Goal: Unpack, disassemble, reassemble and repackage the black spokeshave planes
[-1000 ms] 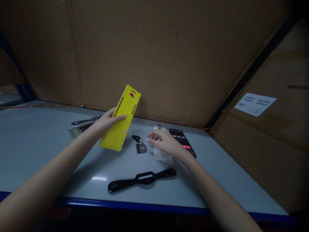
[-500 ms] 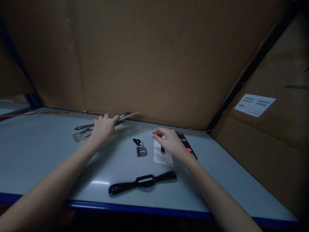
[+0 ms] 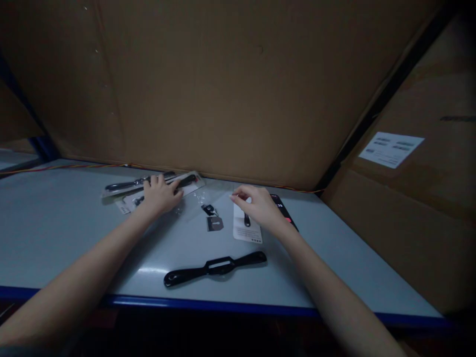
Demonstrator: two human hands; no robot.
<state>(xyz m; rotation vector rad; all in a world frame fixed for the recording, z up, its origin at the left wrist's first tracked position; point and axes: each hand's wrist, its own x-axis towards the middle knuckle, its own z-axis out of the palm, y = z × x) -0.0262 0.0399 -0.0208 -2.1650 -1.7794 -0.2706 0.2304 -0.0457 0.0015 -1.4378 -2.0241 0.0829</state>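
My left hand (image 3: 159, 194) lies palm down, fingers stretched, on a flat package (image 3: 189, 181) resting near the back of the table, next to a clear blister pack with a long dark tool (image 3: 128, 186). My right hand (image 3: 256, 206) hovers over a white card (image 3: 246, 229) with its thumb and fingers drawn together in a pinch; what it holds, if anything, is too small to name. Between the hands lie a small black part (image 3: 208, 209) and a small grey blade (image 3: 214, 223). A black two-handled tool body (image 3: 214, 267) lies nearer the front edge.
A phone (image 3: 284, 212) with a lit screen lies partly under my right hand. The grey table (image 3: 67, 233) has a blue front edge (image 3: 238, 307). Cardboard walls (image 3: 230, 89) close the back and right, one with a white label (image 3: 390, 148).
The yellow package my left hand held upright has been laid flat at the back of the table, and the hand now rests on it. My right hand closed into a pinch over the card.
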